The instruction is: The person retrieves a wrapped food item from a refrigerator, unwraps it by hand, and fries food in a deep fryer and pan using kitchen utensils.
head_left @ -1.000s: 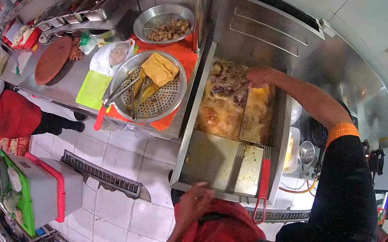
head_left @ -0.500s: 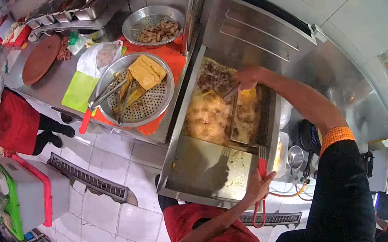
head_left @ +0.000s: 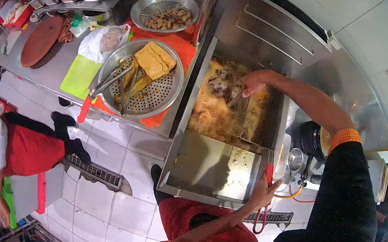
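Note:
My right hand (head_left: 256, 82) is closed over the far part of a deep fryer (head_left: 171, 169), around a metal handle whose upper end is hidden by my fingers. Just below it, a wire fry basket (head_left: 242, 122) stands tilted in the bubbling oil (head_left: 210, 110). Dark brown food (head_left: 224, 83) froths in the oil to the left of that hand. At the fryer's near right corner, my left hand (head_left: 264, 194) is wrapped around red-handled tongs (head_left: 269, 172), their metal end pointing toward the oil.
Left of the fryer, a perforated metal bowl (head_left: 165, 92) holds fried blocks (head_left: 155, 59) and another pair of tongs (head_left: 107, 83). A second bowl (head_left: 141, 11) with browned pieces sits behind it. A co-worker in a red apron (head_left: 33, 149) bends over a bin (head_left: 29, 199). Pans (head_left: 297, 160) stand at right.
The basket has tilted, its mesh now showing, and my right hand has shifted slightly. The dark food has moved in the oil. The co-worker has bent down, and the camera view has shifted.

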Demonstrator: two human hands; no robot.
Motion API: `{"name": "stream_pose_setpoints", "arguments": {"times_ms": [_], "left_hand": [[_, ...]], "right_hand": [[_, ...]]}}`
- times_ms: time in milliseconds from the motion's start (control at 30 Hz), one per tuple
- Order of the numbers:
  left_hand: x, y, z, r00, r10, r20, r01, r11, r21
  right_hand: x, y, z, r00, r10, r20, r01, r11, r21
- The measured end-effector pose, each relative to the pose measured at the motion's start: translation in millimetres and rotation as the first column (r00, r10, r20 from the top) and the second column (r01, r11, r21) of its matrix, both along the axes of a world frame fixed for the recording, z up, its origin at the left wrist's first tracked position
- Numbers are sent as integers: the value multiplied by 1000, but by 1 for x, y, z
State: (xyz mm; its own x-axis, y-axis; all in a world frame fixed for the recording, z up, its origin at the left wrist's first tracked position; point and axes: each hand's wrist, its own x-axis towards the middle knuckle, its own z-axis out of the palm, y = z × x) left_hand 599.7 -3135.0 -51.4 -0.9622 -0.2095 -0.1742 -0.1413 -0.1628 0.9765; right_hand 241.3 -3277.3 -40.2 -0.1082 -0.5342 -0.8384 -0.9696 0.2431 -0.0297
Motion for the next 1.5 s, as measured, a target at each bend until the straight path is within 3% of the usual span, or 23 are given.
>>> {"name": "stream_pose_setpoints", "arguments": {"times_ms": [33, 133, 167, 233, 367, 433, 467, 600, 667, 700, 767, 800, 833, 867, 1000, 1067, 1100, 1167, 1200, 1367, 1433, 1467, 1500], "left_hand": [[0, -3, 2, 1000, 4, -1, -4, 1000, -2], [1, -7, 10, 996, -33, 81, 22, 991, 129], [1, -8, 9, 989, -85, 117, 68, 988, 141], [0, -11, 9, 980, -134, 149, 111, 982, 154], [-3, -9, 7, 990, -83, 111, 75, 995, 67], [4, -3, 0, 997, -10, 74, 9, 1000, 15], [3, -3, -3, 995, -29, 92, 24, 999, 47], [5, 3, -17, 983, -92, 160, 72, 989, 125], [7, 2, -20, 977, -96, 188, 75, 990, 117], [7, 3, -21, 984, -74, 164, 55, 992, 114], [6, 5, -20, 989, -55, 136, 41, 994, 106], [6, 6, -18, 976, -92, 198, 63, 987, 145], [7, 8, -16, 956, -132, 260, 84, 979, 188], [7, 10, -15, 956, -137, 260, 90, 979, 183], [10, 19, -19, 987, -57, 153, 46, 996, 73], [7, 5, -16, 996, -21, 83, 15, 998, 66], [8, -1, -13, 996, -23, 84, 18, 998, 56], [8, -6, -9, 965, -151, 212, 90, 958, 273], [8, -7, -8, 962, -136, 237, 74, 964, 255], [13, -14, -18, 948, -224, 226, 160, 949, 270], [17, -19, -36, 954, -242, 175, 180, 933, 310], [20, -29, -35, 949, -249, 194, 203, 952, 230], [23, -41, -35, 942, -277, 190, 231, 944, 236]], "right_hand": [[0, -3, -3, 982, -186, 29, 180, 973, 143], [-8, -9, 30, 933, -287, 216, 208, 922, 326], [-8, -6, 32, 934, -286, 217, 206, 922, 329], [-6, 5, 36, 858, -488, 159, 444, 861, 247], [23, 4, 22, 912, -320, 257, 317, 947, 57], [13, 6, 28, 831, -473, 292, 431, 880, 199], [1, 8, 33, 826, -456, 333, 387, 886, 255], [-17, 31, 30, 757, -535, 377, 483, 845, 228], [-17, 36, 35, 819, -335, 467, 311, 941, 131], [-17, 40, 37, 819, -334, 466, 313, 941, 125], [-18, 49, 41, 651, -153, 743, 280, 959, -48], [-17, 49, 39, 652, -151, 743, 285, 957, -56], [-12, 49, 33, 633, -509, 583, 487, 848, 211], [-9, 49, 28, 528, -784, 326, 670, 620, 408], [15, 42, 42, 428, -856, 291, 716, 518, 469], [21, 47, 63, 653, -705, 275, 605, 705, 370], [23, 52, 61, 651, -704, 283, 607, 707, 364], [20, 69, 53, 365, -872, 327, 754, 483, 446], [27, 74, 49, 283, -888, 361, 772, 435, 463], [48, 98, 41, 195, -888, 416, 815, 383, 436], [62, 101, 63, 283, -876, 391, 849, 418, 323], [81, 89, 89, 429, -845, 321, 831, 508, 227], [86, 95, 86, 405, -858, 315, 846, 482, 228]]}}
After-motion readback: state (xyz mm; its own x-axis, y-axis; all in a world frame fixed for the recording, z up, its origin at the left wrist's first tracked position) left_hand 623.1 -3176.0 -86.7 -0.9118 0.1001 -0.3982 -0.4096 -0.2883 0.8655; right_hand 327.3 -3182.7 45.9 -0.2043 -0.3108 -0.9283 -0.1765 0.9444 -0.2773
